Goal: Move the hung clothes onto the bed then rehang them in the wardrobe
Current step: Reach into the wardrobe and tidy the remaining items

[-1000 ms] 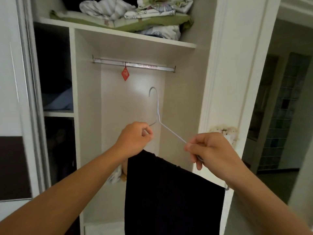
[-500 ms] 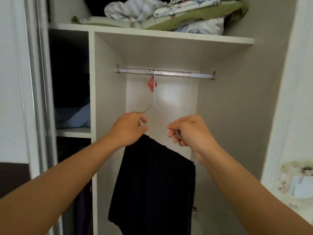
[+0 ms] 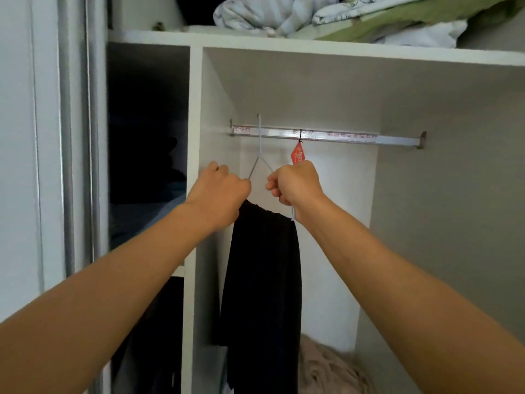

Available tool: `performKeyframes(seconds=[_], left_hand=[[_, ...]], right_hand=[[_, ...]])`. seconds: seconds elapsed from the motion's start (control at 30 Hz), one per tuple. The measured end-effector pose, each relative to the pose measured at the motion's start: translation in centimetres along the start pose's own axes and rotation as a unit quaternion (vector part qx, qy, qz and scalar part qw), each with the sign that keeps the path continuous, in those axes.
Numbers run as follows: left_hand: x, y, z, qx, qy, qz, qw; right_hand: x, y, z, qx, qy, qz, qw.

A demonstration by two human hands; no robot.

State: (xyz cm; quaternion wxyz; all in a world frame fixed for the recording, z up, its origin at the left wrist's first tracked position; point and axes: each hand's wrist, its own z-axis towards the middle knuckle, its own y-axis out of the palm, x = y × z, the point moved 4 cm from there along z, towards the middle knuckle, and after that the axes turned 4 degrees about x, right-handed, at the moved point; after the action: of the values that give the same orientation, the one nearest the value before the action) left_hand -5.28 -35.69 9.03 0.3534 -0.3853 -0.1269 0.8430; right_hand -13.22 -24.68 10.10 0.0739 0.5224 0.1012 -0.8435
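An open white wardrobe (image 3: pixel 196 194) with a silver metal rail (image 3: pixel 341 137). A long black garment (image 3: pixel 261 280) hangs from a thin white wire hanger (image 3: pixel 259 155), its hook at the rail's left end. The left hand (image 3: pixel 218 191) and right hand (image 3: pixel 297 184) each grip a hanger shoulder. A small red diamond tag (image 3: pixel 297 153) dangles from the rail.

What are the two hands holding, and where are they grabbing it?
Both hold the wire hanger with the black garment on it. The left hand grips its left shoulder wire, the right hand its right shoulder wire.
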Motion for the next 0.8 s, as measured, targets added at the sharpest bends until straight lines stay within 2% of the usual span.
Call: performKeyframes(seconds=[0.27,0.37,0.53,0.8], left_hand=[[-1.3,1.4,1.3,-0.003,0.018,0.024,1.000],[-1.4,2.1,1.1,0.021,0.032,0.029,0.999],[-1.4,2.6,0.9,0.018,0.052,0.029,0.998],[-1.2,3.0,1.0,0.038,0.046,0.039,0.997]], right_hand=[[-1.6,6.1,6.5,0.015,-0.035,-0.024,0.999],[-0.9,8.1,8.2,0.014,-0.026,-0.022,0.999],[0.5,10.0,9.6,0.003,-0.001,-0.018,1.000],[2.3,11.1,9.3,-0.017,0.029,0.030,0.999]])
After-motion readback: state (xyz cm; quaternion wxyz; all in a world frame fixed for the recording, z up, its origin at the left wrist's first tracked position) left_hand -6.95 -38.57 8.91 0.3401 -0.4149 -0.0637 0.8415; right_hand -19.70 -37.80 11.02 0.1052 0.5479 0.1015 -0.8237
